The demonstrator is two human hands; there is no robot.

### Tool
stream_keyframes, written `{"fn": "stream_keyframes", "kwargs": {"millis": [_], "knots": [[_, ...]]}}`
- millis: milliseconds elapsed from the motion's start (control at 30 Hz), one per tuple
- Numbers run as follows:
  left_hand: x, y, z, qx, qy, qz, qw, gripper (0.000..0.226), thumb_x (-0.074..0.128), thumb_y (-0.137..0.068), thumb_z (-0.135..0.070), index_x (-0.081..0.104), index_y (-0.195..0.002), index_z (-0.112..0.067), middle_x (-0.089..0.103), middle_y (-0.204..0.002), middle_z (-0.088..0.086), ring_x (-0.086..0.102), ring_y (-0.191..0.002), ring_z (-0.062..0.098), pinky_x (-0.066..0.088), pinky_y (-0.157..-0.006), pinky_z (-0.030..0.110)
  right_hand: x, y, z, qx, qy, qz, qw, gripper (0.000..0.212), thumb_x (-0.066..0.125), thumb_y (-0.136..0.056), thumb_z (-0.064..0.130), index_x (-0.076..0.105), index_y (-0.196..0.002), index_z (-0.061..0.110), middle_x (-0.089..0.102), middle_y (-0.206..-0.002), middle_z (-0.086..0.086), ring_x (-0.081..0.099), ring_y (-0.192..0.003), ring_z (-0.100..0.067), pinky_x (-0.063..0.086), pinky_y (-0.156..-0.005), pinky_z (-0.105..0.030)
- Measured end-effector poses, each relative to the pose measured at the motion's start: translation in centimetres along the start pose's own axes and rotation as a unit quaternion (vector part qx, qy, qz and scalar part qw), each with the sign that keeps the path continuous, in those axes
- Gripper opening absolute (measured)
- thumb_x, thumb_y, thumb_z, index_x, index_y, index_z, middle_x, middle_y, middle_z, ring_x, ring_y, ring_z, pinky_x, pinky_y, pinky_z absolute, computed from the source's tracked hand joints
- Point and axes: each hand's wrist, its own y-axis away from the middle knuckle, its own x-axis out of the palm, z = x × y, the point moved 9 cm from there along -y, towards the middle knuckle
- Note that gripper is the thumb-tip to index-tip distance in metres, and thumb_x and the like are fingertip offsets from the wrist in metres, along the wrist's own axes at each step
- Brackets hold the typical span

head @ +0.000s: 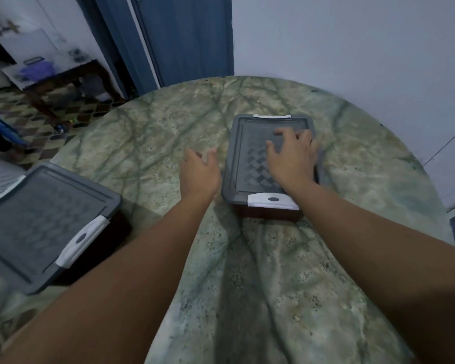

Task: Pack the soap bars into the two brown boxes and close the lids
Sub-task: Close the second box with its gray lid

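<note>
Two brown boxes with grey lids and white latches stand on a round marble table (247,271). The far box (250,164) sits at the table's middle, lid down. My right hand (290,156) lies flat on its lid with fingers spread. My left hand (199,170) hovers open just left of that box, holding nothing. The near box (42,219) is at the table's left edge, lid also down, apart from both hands. No soap bars show; whatever the boxes hold is hidden.
A pale wall stands behind the table, with a blue door frame (184,40) at the back. Beyond the table's left edge is a patterned tile floor with a dark wooden side table (63,74) carrying a purple container.
</note>
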Motion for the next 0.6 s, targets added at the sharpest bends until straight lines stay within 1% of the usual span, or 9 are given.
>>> {"fn": "stream_keyframes", "kwargs": {"millis": [67, 133, 200, 267, 333, 400, 467, 533, 600], "knots": [[-3.0, 0.6, 0.6, 0.015, -0.005, -0.034, 0.999, 0.034, 0.049, -0.099, -0.05, 0.05, -0.106, -0.017, 0.06, -0.101, 0.004, 0.06, -0.088, 0.021, 0.042, -0.069, 0.032, 1.4, 1.0, 2.7, -0.027, -0.038, 0.034, 0.998, 0.031, 0.055, -0.1, 0.041, 0.06, -0.127, 0.028, 0.05, -0.128, -0.009, 0.044, -0.121, -0.032, 0.035, -0.103, -0.043], [-6.0, 1.6, 1.7, 0.013, -0.003, -0.055, 0.998, 0.026, 0.052, -0.099, -0.044, 0.049, -0.104, -0.019, 0.06, -0.091, 0.0, 0.06, -0.079, 0.017, 0.04, -0.06, 0.03, 3.1, 2.6, 5.5, -0.064, -0.078, 0.066, 0.993, 0.025, 0.054, -0.099, 0.037, 0.064, -0.119, 0.027, 0.056, -0.121, -0.01, 0.049, -0.117, -0.032, 0.036, -0.101, -0.041], [-9.3, 2.6, 2.6, 0.005, 0.007, -0.076, 0.997, 0.02, 0.053, -0.099, -0.04, 0.05, -0.104, -0.02, 0.06, -0.084, -0.004, 0.059, -0.073, 0.014, 0.041, -0.057, 0.031, 4.5, 4.1, 8.4, -0.091, -0.119, 0.093, 0.984, 0.024, 0.053, -0.095, 0.034, 0.068, -0.111, 0.024, 0.063, -0.11, -0.011, 0.055, -0.11, -0.031, 0.043, -0.098, -0.041], [-13.5, 3.7, 3.7, 0.009, 0.019, -0.111, 0.994, 0.016, 0.053, -0.099, -0.035, 0.052, -0.103, -0.02, 0.06, -0.08, -0.005, 0.059, -0.068, 0.011, 0.041, -0.054, 0.029, 6.1, 6.3, 11.9, -0.114, -0.147, 0.121, 0.975, 0.022, 0.054, -0.095, 0.033, 0.069, -0.106, 0.022, 0.066, -0.104, -0.007, 0.059, -0.104, -0.027, 0.048, -0.089, -0.038], [-16.8, 4.3, 4.7, 0.012, 0.031, -0.138, 0.99, 0.014, 0.054, -0.099, -0.032, 0.052, -0.101, -0.018, 0.06, -0.077, -0.005, 0.059, -0.066, 0.011, 0.041, -0.053, 0.028, 7.7, 8.2, 14.8, -0.127, -0.145, 0.152, 0.969, 0.019, 0.055, -0.099, 0.034, 0.068, -0.106, 0.022, 0.064, -0.102, -0.003, 0.059, -0.098, -0.021, 0.044, -0.079, -0.031], [-20.2, 4.5, 6.9, -0.001, 0.025, -0.161, 0.987, 0.013, 0.055, -0.098, -0.032, 0.052, -0.098, -0.019, 0.061, -0.078, -0.004, 0.06, -0.071, 0.012, 0.046, -0.058, 0.031, 9.6, 10.3, 17.7, -0.136, -0.145, 0.179, 0.964, 0.015, 0.055, -0.1, 0.035, 0.064, -0.103, 0.024, 0.063, -0.101, -0.001, 0.058, -0.091, -0.017, 0.039, -0.074, -0.028], [-23.5, 4.6, 9.7, -0.024, 0.019, -0.181, 0.983, 0.011, 0.056, -0.097, -0.033, 0.051, -0.095, -0.022, 0.062, -0.082, -0.003, 0.061, -0.075, 0.014, 0.05, -0.062, 0.034, 11.7, 12.3, 20.6, -0.147, -0.142, 0.206, 0.957, 0.014, 0.055, -0.1, 0.035, 0.063, -0.102, 0.025, 0.063, -0.104, -0.002, 0.057, -0.09, -0.016, 0.04, -0.076, -0.028], [-26.7, 4.9, 12.4, -0.041, 0.006, -0.207, 0.977, 0.01, 0.056, -0.096, -0.03, 0.049, -0.093, -0.024, 0.062, -0.092, 0.0, 0.061, -0.082, 0.017, 0.048, -0.063, 0.03, 13.6, 14.1, 23.3, -0.159, -0.144, 0.229, 0.949, 0.021, 0.056, -0.1, 0.036, 0.067, -0.11, 0.02, 0.065, -0.108, -0.004, 0.06, -0.098, -0.02, 0.045, -0.082, -0.03], [-29.7, 5.7, 14.8, -0.058, -0.031, -0.24, 0.968, 0.013, 0.059, -0.095, -0.027, 0.048, -0.1, -0.023, 0.06, -0.109, 0.005, 0.059, -0.1, 0.024, 0.048, -0.078, 0.034, 15.5, 15.8, 25.6, -0.172, -0.135, 0.25, 0.943, 0.028, 0.057, -0.099, 0.038, 0.067, -0.118, 0.02, 0.066, -0.116, -0.006, 0.061, -0.108, -0.023, 0.048, -0.09, -0.032]]}}
